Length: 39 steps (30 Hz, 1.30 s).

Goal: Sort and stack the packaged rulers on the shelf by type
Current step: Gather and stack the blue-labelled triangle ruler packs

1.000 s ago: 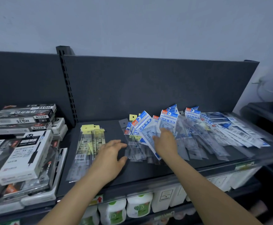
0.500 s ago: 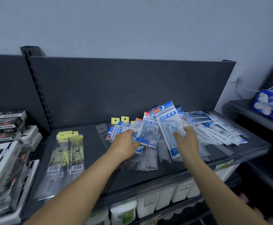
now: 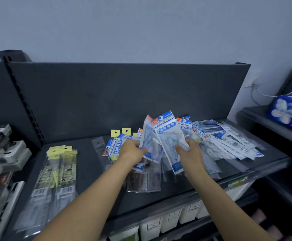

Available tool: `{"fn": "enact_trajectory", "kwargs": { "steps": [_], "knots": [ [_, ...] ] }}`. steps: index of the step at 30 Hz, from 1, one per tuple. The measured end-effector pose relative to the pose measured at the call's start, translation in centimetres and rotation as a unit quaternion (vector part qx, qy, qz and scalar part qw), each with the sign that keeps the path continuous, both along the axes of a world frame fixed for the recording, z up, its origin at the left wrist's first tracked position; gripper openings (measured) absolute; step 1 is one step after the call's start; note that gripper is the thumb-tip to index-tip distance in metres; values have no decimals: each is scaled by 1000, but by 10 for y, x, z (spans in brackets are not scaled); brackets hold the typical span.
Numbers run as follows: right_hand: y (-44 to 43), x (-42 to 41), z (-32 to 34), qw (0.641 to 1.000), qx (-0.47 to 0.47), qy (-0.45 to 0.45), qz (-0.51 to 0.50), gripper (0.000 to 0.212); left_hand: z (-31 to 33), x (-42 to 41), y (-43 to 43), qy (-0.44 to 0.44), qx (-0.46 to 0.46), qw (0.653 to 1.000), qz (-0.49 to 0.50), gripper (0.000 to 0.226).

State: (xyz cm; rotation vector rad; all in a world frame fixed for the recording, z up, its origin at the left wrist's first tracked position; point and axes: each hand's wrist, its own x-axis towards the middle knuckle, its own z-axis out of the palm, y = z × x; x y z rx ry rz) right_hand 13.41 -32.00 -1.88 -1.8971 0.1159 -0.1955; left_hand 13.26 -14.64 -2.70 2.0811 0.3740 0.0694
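You are holding both hands up over the middle of the dark shelf (image 3: 89, 171), each one closed on packaging. Your left hand (image 3: 133, 151) is gripping a blue-headed ruler pack (image 3: 147, 134) by its lower part, fingers curled round its edge, and the pack is tilting up and away from you. Your right hand (image 3: 189, 153) is pinching a second blue-headed pack (image 3: 167, 134) (the one with "GEOMETRIC" printed on its header), thumb on the front face. This pack is standing nearly upright and overlapping the one in your left hand. Whether either hand is holding more than one pack I cannot tell, as the clear sleeves are blurring together.

Under your hands a heap of clear packs (image 3: 145, 181) is lying flat on the shelf, reaching towards the front edge. To the right, a fanned pile of blue-and-white packs (image 3: 232, 145) is spreading towards the shelf's right end, some showing barcodes. Just left of your left hand, a few more blue-headed packs (image 3: 115, 148) are lying with two yellow header tabs (image 3: 115, 133) poking out behind them. Well apart on the left, the yellow-headed ruler packs (image 3: 60, 171) are lying in a loose stack, running front to back.

Boxed goods (image 3: 7, 150) are sitting on the neighbouring shelf at the left, and a blue patterned package (image 3: 287, 110) is resting on the shelf at the far right.
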Motion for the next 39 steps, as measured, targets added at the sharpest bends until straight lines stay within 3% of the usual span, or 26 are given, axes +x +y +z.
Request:
{"fn": "enact_trajectory", "kwargs": {
  "steps": [3,5,9,13,15,18,20,21,27,34,39],
  "knots": [
    [13,8,7,985,162,61,17,13,7,2,14,-79,-43,995,41,14],
    [24,12,15,952,284,104,42,10,18,-2,23,-142,-80,983,79,9],
    [50,19,25,918,361,140,86,11,35,-13,32,-211,-97,968,97,5],
    [69,24,22,913,374,129,96,26,37,-22,30,-181,-121,976,1,6],
    [68,29,21,922,365,114,59,32,29,-21,36,-147,-90,984,-44,19],
    [56,37,21,928,361,97,7,41,14,-17,51,-75,118,989,-49,42],
    [48,41,18,931,352,93,-9,49,5,-13,55,-24,294,954,-43,52],
    [45,43,16,933,346,97,-15,52,3,-11,56,-1,339,939,-49,55],
    [29,44,9,948,295,121,-9,32,0,5,64,37,350,922,-159,52],
    [23,36,12,959,257,120,25,21,9,27,68,118,389,887,-220,81],
    [22,34,15,960,251,118,33,26,9,30,68,37,424,891,-160,69]
  ]
}}
